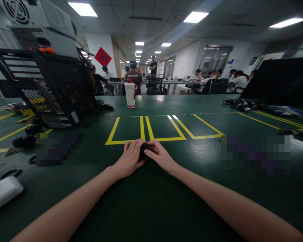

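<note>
Close together over the middle of the green table, my left hand (131,157) and my right hand (159,155) both hold one small black object (142,152). The left fingers wrap over its left side. On the other side, my right thumb and fingertips pinch it. Most of the object is covered by my fingers, so its kind cannot be made out. Just beyond my hands, yellow tape (166,138) marks out several box shapes on the tabletop.
A black computer case (63,87) with a power supply (40,20) on top stands at left. A white tumbler (130,95) with a red lid stands at the back. Cables (242,105) and a dark monitor (280,80) are at right. Several people sit beyond.
</note>
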`<move>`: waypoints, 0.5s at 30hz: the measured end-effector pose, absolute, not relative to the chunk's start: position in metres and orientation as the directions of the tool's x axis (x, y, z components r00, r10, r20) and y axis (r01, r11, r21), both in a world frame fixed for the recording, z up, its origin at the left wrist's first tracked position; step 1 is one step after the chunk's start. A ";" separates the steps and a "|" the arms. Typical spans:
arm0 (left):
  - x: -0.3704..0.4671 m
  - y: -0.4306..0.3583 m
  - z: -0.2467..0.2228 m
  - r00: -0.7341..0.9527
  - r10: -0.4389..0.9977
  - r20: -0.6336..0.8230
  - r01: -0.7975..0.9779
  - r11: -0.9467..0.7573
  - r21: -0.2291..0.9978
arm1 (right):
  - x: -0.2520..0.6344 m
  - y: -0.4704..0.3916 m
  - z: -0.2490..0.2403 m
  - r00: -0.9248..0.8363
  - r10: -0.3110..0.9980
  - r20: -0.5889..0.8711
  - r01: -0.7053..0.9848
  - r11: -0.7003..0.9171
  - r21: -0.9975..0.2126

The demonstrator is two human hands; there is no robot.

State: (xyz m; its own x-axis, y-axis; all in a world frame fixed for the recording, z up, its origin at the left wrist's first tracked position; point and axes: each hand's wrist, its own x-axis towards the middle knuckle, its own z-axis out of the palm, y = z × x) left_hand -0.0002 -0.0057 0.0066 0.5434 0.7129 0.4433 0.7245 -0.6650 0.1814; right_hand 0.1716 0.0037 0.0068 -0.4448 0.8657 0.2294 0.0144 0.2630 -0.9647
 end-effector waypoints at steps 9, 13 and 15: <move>0.001 -0.006 0.008 0.537 0.721 0.438 0.738 -0.653 0.171 | 0.171 0.005 0.006 -0.434 0.865 0.251 0.027 0.292 -0.956; 0.001 -0.007 0.008 0.539 0.718 0.441 0.730 -0.659 0.181 | 0.171 0.006 0.006 -0.424 0.873 0.241 0.052 0.289 -0.956; 0.001 -0.007 0.008 0.540 0.717 0.440 0.727 -0.661 0.186 | 0.172 0.006 0.006 -0.434 0.871 0.232 0.063 0.286 -0.956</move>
State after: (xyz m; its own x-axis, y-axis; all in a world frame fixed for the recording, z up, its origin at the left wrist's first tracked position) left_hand 0.0006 -0.0068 0.0080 0.5402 0.7174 0.4399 0.7267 -0.6613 0.1860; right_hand 0.1716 0.0057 0.0063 -0.4338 0.8707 0.2317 0.0630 0.2858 -0.9562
